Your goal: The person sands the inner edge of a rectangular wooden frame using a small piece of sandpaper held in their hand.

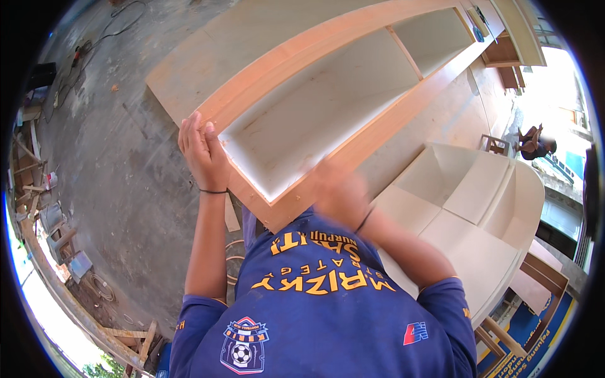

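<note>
A long open wooden cabinet box with white inner panels and a thin wooden divider stretches from my waist toward the far right. At its near left corner my left hand grips the frame, with fingers over the outer edge and the thumb by the inner side. My right hand is at the near right edge of the box, smeared by motion. Its fingers and anything in them cannot be made out.
Under the box lies a large plywood sheet. A white shelf unit stands close on my right. Wood scraps line the left side, and a cable lies at the far left. A person sits at the far right.
</note>
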`<state>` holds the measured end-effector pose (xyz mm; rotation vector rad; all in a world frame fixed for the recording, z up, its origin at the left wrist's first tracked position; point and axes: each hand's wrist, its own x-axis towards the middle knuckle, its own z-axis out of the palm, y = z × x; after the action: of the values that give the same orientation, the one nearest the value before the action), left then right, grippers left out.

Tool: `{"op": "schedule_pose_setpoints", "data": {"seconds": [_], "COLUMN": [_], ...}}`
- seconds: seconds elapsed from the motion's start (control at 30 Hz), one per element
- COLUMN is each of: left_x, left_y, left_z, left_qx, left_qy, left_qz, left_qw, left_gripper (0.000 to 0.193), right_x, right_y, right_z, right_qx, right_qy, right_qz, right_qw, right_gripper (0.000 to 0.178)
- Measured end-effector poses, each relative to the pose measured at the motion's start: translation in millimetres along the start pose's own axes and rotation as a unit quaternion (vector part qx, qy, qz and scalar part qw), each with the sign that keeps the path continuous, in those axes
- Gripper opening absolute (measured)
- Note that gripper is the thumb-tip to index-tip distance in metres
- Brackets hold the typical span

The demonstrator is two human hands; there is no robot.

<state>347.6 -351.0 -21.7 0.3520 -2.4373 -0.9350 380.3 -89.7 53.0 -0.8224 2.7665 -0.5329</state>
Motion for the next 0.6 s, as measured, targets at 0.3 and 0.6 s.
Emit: {"op": "schedule_pose_setpoints", "data": {"seconds": [0.3, 0.6], "left_x": [2.6, -2.8], "left_y": [11.4, -7.5], "left_z": [-7.1, 3.8], "left_qx": [-0.049, -0.285], "left_qy": [-0.012, 0.047], "left_qz": [-0.043, -0.212], "left_qw": [0.998, 0.934], "left_gripper": [0.032, 0.038], "right_x": [40.7, -2.6], "right_y": [168.6, -38.7], "right_z": [-68.5, -7.5], "right_qx": [-0.213, 0.069], "right_qy": [0.047, -0.128], "right_qz": [0.138, -0.046], "right_qw": [0.966, 0.988], "right_gripper": [0.025, 0.025]}}
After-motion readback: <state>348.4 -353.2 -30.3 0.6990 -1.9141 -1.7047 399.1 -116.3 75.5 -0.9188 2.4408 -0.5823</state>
